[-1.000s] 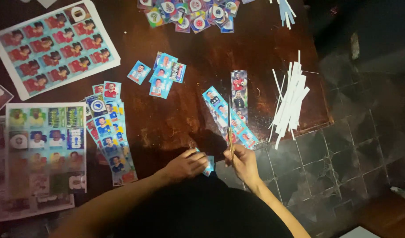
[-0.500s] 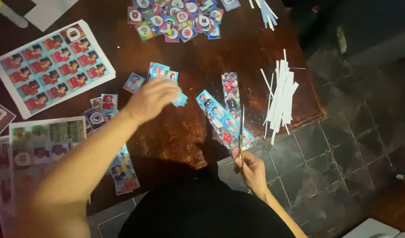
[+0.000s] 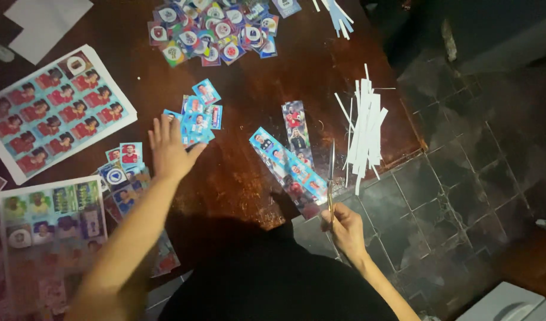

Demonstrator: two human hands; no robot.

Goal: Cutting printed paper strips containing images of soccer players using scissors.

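A dark wooden counter (image 3: pixel 255 178) stands over a tiled floor (image 3: pixel 463 196). The left hand (image 3: pixel 169 148), fingers apart, lies beside small blue cards (image 3: pixel 198 116); the right hand (image 3: pixel 344 226), fingers clamped, holds scissors (image 3: pixel 331 172) near card strips (image 3: pixel 288 169).

— What's the furniture here?
— A dark reddish wooden table (image 3: pixel 273 77), glossy, filling the left and far part of the scene.
— And the floor?
— Dark grey square tiles (image 3: pixel 463 196) to the right, worn and dimly lit.
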